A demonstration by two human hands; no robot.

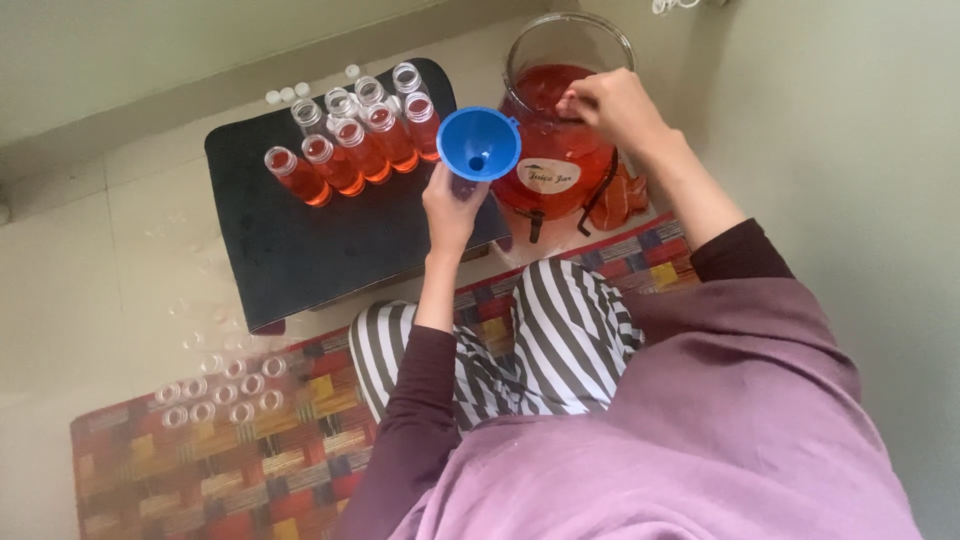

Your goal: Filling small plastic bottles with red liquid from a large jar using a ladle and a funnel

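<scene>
**Seated Figure with Funnel, Bottles and Drink Jar: Contents, Left to Right**

Near left: a cluster of empty clear bottles (pixel 222 390) stands on a patchwork rug (pixel 200 470) and the adjoining floor, within arm's reach of the seated person.

Far left of centre: a low black worktop (pixel 300 240) carries a group of small bottles filled with red liquid (pixel 350 150) along its far edge, well away from the hands. Two or three bottles at the back look empty. Loose white caps (pixel 287 94) lie on the floor just beyond.

Centre: the left hand (pixel 452 205) has its fingers wrapped around something under a blue funnel (pixel 478 143), most likely a bottle, though the hand hides it. The funnel sits upright with its mouth open upward, close beside the jar.

Right of centre: a large glass jar (pixel 562 110), partly full of red liquid, stands on the floor with its spigot towards the rug. The right hand (pixel 615 105) hovers over its open mouth, fingers pinched narrow around something too small to identify, possibly a ladle handle.

Near right: striped trousers and a mauve garment.
</scene>
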